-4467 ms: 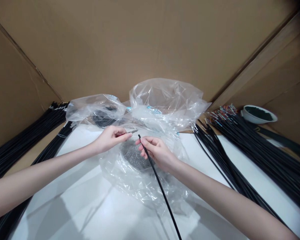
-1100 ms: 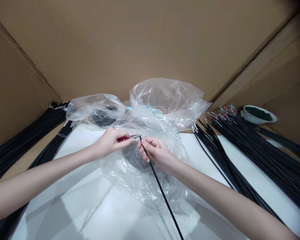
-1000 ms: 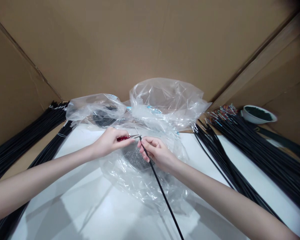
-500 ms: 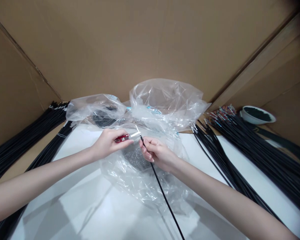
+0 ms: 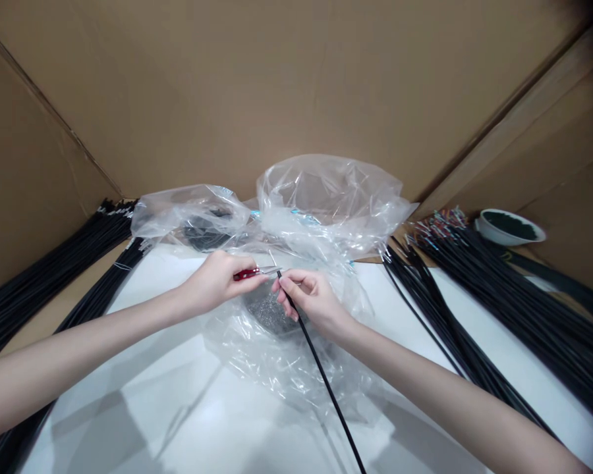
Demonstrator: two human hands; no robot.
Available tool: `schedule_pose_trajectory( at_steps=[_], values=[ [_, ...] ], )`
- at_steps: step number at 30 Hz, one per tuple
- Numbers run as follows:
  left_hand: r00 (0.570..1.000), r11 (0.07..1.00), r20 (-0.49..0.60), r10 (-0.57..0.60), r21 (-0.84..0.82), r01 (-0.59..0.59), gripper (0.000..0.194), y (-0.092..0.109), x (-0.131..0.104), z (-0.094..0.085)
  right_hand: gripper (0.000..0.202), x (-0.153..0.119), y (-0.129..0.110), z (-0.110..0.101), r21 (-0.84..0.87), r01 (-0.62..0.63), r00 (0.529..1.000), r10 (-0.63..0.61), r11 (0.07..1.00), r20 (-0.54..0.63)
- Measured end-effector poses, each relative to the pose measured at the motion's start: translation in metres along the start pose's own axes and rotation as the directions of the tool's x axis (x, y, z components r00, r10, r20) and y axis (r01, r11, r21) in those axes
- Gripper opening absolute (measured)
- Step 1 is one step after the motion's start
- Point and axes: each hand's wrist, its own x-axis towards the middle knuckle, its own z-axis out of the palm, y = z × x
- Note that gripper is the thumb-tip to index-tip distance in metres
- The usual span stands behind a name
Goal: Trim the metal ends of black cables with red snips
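My left hand [image 5: 218,280] is closed on a pair of small red-handled snips [image 5: 247,273], whose blades point right and meet the tip of a black cable. That black cable [image 5: 321,368] is pinched near its end in my right hand [image 5: 317,301]. A thin pale end of the cable sticks up past the blades, and its length runs down to the bottom edge of the picture. Behind and below both hands lies an opened clear plastic bag [image 5: 242,355] with a mass of small shiny grey pieces [image 5: 267,309] in it, too small to make out.
Bundles of black cables lie on the left [image 5: 54,263] and right [image 5: 514,316]. A white bowl [image 5: 489,232] with dark contents stands at the back right. Clear bags [image 5: 326,184] rise before the cardboard wall [image 5: 296,79]. The table top [image 5: 168,395] is white.
The snips have moved slightly right, and their blades have come together at the cable tip. The fingers of my right hand have shifted on the cable.
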Motion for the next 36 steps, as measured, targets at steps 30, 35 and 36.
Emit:
schedule_pose_trajectory(
  at_steps=[30, 35, 36],
  values=[
    [0.977, 0.985, -0.200, 0.079, 0.168, -0.046, 0.029, -0.007, -0.010, 0.004, 0.033, -0.004, 0.005, -0.002, 0.313, -0.225, 0.971, 0.184, 0.923, 0.155],
    [0.983, 0.982, -0.172, -0.067, 0.162, 0.095, 0.036, -0.004, -0.011, -0.002, 0.037, -0.005, 0.007, 0.001, 0.176, -0.141, 0.989, 0.130, 0.974, 0.072],
    [0.980, 0.983, -0.184, -0.074, 0.152, 0.102, 0.037, -0.003, -0.011, -0.003, 0.037, -0.005, 0.008, 0.002, 0.137, -0.123, 0.992, 0.118, 0.983, 0.049]
  ],
)
